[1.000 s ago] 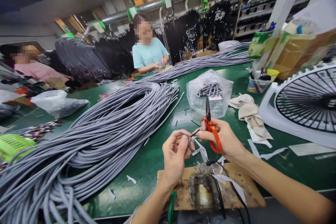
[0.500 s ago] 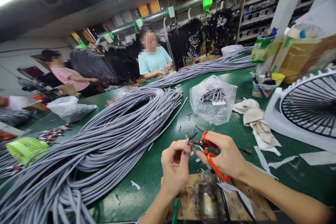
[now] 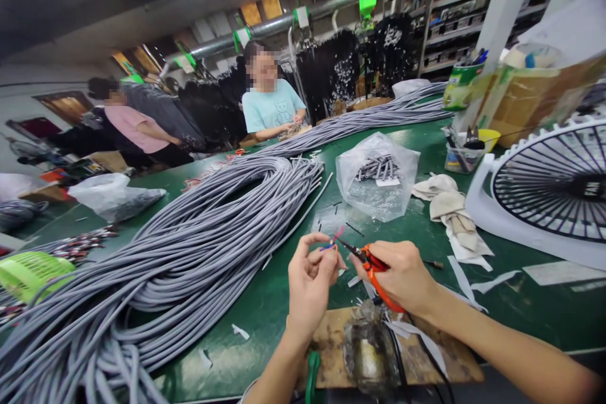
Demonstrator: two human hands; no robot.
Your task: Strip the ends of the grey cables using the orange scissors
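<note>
My left hand (image 3: 310, 284) pinches a few thin coloured wires (image 3: 327, 246), blue, red and orange, between thumb and fingertips. Orange-handled scissors (image 3: 379, 271) are in my right hand (image 3: 402, 274), its fingers wrapped round the handles. The dark blades point left and their tips meet the wires just above my left fingertips. Whether the blades are fully closed is hard to make out. Below both hands lies a wooden board (image 3: 331, 328) with a grimy metal block (image 3: 369, 350) fixed on it.
A large coil of grey cables (image 3: 203, 240) covers the left of the green table (image 3: 284, 353). Behind my hands sits a clear bag of small parts (image 3: 379, 177). A white fan (image 3: 558, 183) and cloth gloves (image 3: 449, 202) are at the right. Two people stand across the table.
The wires at my left fingertips now spread apart, with red and blue strands more visible. The scissors have shifted slightly left. The whole view has turned a little.
</note>
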